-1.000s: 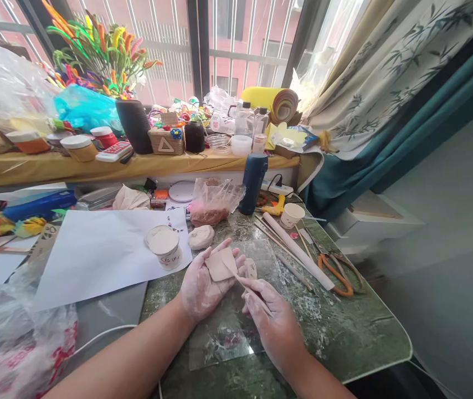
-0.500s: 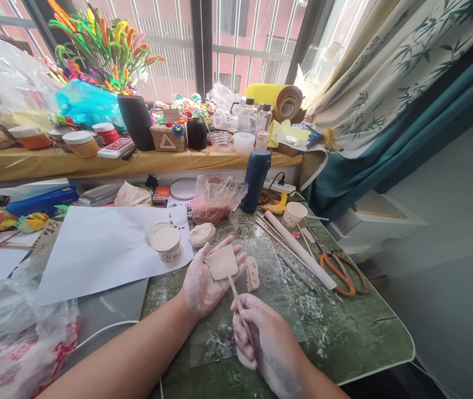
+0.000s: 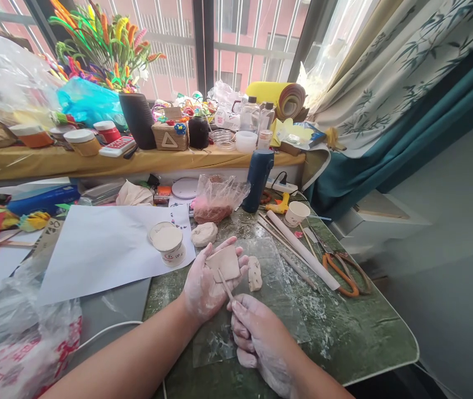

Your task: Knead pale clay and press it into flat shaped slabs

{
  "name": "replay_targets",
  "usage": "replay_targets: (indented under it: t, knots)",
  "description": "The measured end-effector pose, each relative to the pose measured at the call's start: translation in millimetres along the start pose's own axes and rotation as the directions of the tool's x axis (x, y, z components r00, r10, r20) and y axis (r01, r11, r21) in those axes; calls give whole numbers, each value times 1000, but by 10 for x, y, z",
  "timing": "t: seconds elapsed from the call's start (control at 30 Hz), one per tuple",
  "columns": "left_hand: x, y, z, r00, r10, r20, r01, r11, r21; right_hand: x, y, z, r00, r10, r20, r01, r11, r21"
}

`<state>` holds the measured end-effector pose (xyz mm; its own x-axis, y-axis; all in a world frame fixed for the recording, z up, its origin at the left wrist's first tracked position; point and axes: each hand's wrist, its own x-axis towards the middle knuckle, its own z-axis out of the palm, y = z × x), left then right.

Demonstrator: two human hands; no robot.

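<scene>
At left, we find white paper [image 3: 107,244] bearing a paper cup [image 3: 170,247]. Right of the cup, at the far side, sits a pale clay lump [image 3: 204,235]. We record the left hand [image 3: 203,289] palm up, fingers extended and slightly spread, the flat clay slab [image 3: 227,262] lying across it. The right hand [image 3: 258,339] has its fingers closed around a thin tool [image 3: 225,286], tip over the slab's near part; contact we cannot confirm. Beyond, we note a small clay piece [image 3: 255,274] on a clear sheet [image 3: 276,291].

Bright barred window [image 3: 170,50], teal curtain [image 3: 369,166], grey wall [image 3: 464,221]
</scene>
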<state>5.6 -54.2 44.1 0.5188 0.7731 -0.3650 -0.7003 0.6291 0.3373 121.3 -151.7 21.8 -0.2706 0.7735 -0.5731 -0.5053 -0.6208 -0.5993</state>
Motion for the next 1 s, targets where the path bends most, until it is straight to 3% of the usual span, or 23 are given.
replay_targets:
  t: [0.07, 0.17, 0.27, 0.6, 0.73, 0.87, 1.0]
  knots:
    - [-18, -1, 23, 999, -26, 22, 26, 1000, 7, -3, -28, -27, 994, -65, 88, 70, 996, -59]
    - [-11, -22, 22, 998, -48, 29, 48, 999, 6, -6, -97, -56, 978, -84, 190, 86, 996, 0]
    - [24, -42, -14, 999, -46, 16, 46, 999, -3, 32, -135, -51, 985, -58, 163, 46, 996, 78]
    - [58, -51, -42, 1000, 3, -15, -1, 998, 69, 136, -144, 14, 995, -43, 84, 37, 996, 77]
    - [68, -60, -39, 1000, 9, 19, -11, 997, 82, 169, -144, 4, 997, -61, 46, 62, 998, -26]
    - [73, -55, -44, 999, -13, 41, 10, 997, 80, 199, -40, 28, 981, -172, -85, 152, 967, -206]
    - [87, -39, -48, 1000, 5, -6, -5, 996, 89, 106, -46, -10, 947, -299, -117, 232, 888, -397]
